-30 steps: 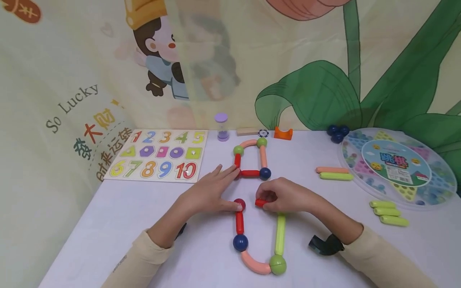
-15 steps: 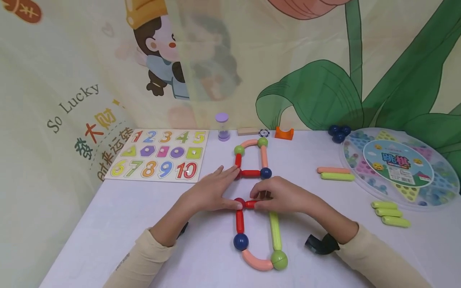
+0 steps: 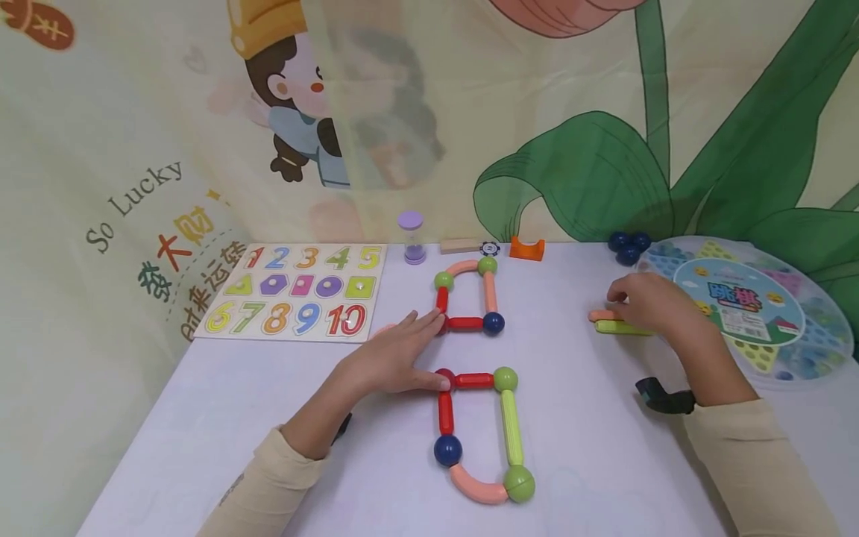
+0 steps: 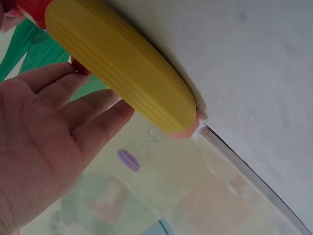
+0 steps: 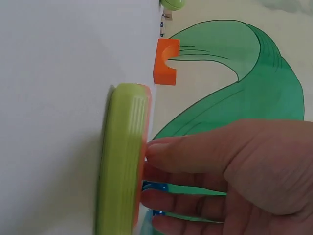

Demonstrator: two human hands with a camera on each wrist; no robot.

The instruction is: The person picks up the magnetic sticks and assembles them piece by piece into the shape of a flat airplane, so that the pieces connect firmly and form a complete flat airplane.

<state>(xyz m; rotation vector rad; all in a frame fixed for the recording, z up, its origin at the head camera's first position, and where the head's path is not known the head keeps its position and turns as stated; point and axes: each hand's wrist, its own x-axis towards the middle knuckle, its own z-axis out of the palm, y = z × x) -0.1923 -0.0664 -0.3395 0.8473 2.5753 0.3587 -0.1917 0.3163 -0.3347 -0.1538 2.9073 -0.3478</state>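
Note:
My left hand (image 3: 396, 362) lies spread, its thumb on the red ball (image 3: 442, 375) of the near loop and its fingertips at the far loop's red corner. Red sticks (image 3: 475, 380), green balls (image 3: 505, 379), a lime stick (image 3: 512, 429), a curved pink stick (image 3: 478, 488) and a blue ball (image 3: 448, 450) make up the near loop. A yellow stick (image 4: 122, 63) crosses the left wrist view beside that hand, hidden in the head view. At the right, my right hand (image 3: 654, 302) has thumb and fingertips at a straight pink stick (image 3: 602, 315), which lies along a lime stick (image 5: 122, 161).
A number board (image 3: 288, 291) lies at the left. Along the back stand an hourglass (image 3: 411, 239) and an orange block (image 3: 527, 249). Blue balls (image 3: 628, 254) and a round board-game case (image 3: 815, 298) are at the right, beyond the right hand.
The right hand set the red stick between the near loop's red and green balls, released it and moved right to the pink and lime sticks. The left hand stayed put.

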